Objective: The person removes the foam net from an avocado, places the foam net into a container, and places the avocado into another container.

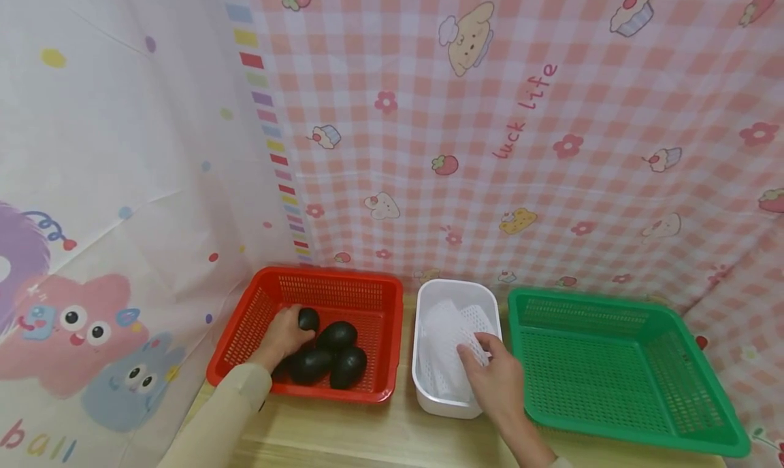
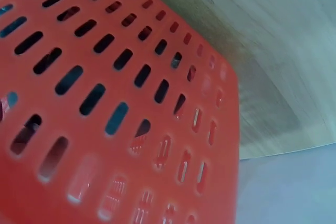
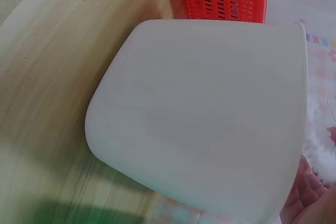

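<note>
In the head view my left hand reaches into the red basket and grips a dark green avocado near its left side. Several more avocados lie together beside and below it. My right hand is over the right rim of the white container, pinching a white foam net sleeve between thumb and fingers. Other white net sleeves fill that container. The red basket's slotted wall hides the left hand in the left wrist view. White fluffy netting shows by the right fingers in the right wrist view.
A green basket stands to the right of the white container, with its mesh floor showing. All three containers stand on a wooden table. Behind them hangs a pink checked cloth, and a white printed cloth on the left.
</note>
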{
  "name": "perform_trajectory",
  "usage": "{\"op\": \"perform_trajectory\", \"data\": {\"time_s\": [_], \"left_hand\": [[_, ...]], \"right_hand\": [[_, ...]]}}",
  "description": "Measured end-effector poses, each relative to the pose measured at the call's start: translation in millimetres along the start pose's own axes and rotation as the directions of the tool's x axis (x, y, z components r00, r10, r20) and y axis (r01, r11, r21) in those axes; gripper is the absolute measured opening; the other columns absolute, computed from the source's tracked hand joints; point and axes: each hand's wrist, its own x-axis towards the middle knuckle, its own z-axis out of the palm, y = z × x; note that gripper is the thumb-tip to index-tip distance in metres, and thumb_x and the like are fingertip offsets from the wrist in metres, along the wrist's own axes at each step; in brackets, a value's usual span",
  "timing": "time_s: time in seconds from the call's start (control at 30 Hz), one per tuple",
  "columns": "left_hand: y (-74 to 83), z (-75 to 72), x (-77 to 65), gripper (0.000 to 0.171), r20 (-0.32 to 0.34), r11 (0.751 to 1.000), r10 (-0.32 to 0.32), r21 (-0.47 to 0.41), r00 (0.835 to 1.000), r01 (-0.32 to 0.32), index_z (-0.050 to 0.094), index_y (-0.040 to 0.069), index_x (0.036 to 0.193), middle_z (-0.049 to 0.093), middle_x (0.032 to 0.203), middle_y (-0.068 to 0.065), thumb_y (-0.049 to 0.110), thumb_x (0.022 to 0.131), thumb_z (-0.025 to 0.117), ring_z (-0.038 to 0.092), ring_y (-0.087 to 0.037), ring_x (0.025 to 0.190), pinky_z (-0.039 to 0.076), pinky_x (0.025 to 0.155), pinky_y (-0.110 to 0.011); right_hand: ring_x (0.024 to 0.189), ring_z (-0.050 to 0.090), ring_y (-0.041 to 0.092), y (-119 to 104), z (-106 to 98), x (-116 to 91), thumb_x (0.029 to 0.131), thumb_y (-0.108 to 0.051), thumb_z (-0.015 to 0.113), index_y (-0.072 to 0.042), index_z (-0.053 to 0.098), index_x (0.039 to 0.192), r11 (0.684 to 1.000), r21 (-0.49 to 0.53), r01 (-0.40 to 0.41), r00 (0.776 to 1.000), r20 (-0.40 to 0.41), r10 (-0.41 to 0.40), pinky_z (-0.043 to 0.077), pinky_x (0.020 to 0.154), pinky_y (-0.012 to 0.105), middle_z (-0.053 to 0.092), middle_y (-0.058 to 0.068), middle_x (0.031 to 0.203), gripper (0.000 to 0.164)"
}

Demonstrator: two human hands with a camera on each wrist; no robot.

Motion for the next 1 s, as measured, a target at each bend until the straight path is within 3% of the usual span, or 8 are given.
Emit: {"op": "perform_trajectory", "data": {"time_s": [0.2,0.63,0.83,1.0], "left_hand": [[4.8,0.4,0.1,0.069,0.037,0.999,-0.035,0.003,0.999,0.035,0.048,-0.020,0.138,0.058,0.129,-0.039,0.011,0.087,0.081,0.058,-0.052,0.121,0.048,0.102,-0.061],[12.3,-0.3,1.0,0.074,0.068,0.998,-0.065,-0.003,0.996,0.065,0.043,-0.020,0.143,0.052,0.137,-0.042,0.011,0.087,0.079,0.052,-0.054,0.128,0.044,0.107,-0.061],[11.8,-4.9,-3.1,0.072,0.059,0.998,-0.058,0.005,0.997,0.058,0.044,-0.020,0.142,0.053,0.136,-0.041,0.011,0.087,0.078,0.054,-0.054,0.126,0.045,0.105,-0.061],[17.5,-11.3,-10.9,0.067,0.019,1.000,-0.030,0.004,0.999,0.029,0.048,-0.018,0.141,0.054,0.137,-0.040,0.014,0.090,0.075,0.052,-0.055,0.127,0.045,0.105,-0.063]], "right_hand": [[0.080,0.072,0.022,1,-3,-3,0.087,-0.024,0.084,-0.006,0.075,0.111,0.999,-0.024,-0.026,0.999,0.041,0.027,0.052,0.072,0.039,0.078,0.004,0.096,0.031],[0.074,0.070,0.018,13,-26,3,0.088,-0.018,0.083,-0.006,0.078,0.104,0.998,-0.039,0.052,0.996,-0.075,-0.055,0.047,0.062,0.026,0.078,0.001,0.090,0.021],[0.073,0.067,0.012,23,-41,8,0.088,-0.020,0.083,-0.008,0.078,0.104,0.997,-0.057,0.058,0.996,-0.059,-0.061,0.047,0.062,0.019,0.077,-0.002,0.087,0.020],[0.080,0.070,0.015,31,-58,8,0.089,-0.019,0.083,-0.009,0.077,0.107,0.991,-0.089,0.100,0.994,-0.030,-0.103,0.051,0.068,0.019,0.078,0.000,0.096,0.022]]}}
